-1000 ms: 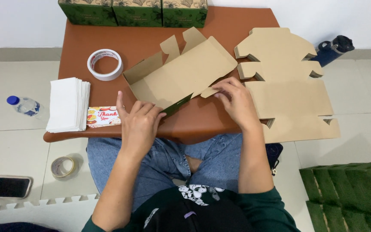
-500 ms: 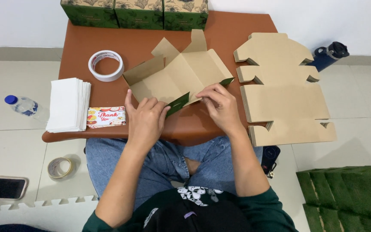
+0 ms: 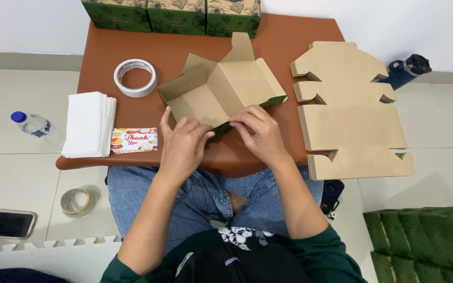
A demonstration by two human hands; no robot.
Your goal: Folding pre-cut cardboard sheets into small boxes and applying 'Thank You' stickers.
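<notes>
Both hands meet at the near edge of a half-folded cardboard box blank (image 3: 221, 94), brown inside and dark green outside, which lies open on the brown counter (image 3: 289, 47) just ahead of the person's knees. The left hand (image 3: 182, 144) has its grip closed on the near flap, fingers curled over the green edge and thumb raised beside it; the right hand (image 3: 260, 131) pinches the same flap a little to the right, fingertips pressed onto the fold. Judging from this, the main risk is a crooked crease: the two grips sit close together, so the far walls and the upright tab beyond them are unsupported and may spring open or skew as the flap is pressed. Pushing too hard at the grip could also slide the whole blank away across the smooth counter, toward the row of finished green boxes (image 3: 174, 13) at the far edge. To the right of the grip, the stack of flat cardboard blanks (image 3: 347, 110) overhangs the counter's edge, and a nudge from the right forearm might tip it to the floor. Left of the grip lie a small printed card (image 3: 133, 140), a pile of white tissue sheets (image 3: 89, 124) and a roll of tape (image 3: 135, 77), near enough for the left elbow to sweep.
</notes>
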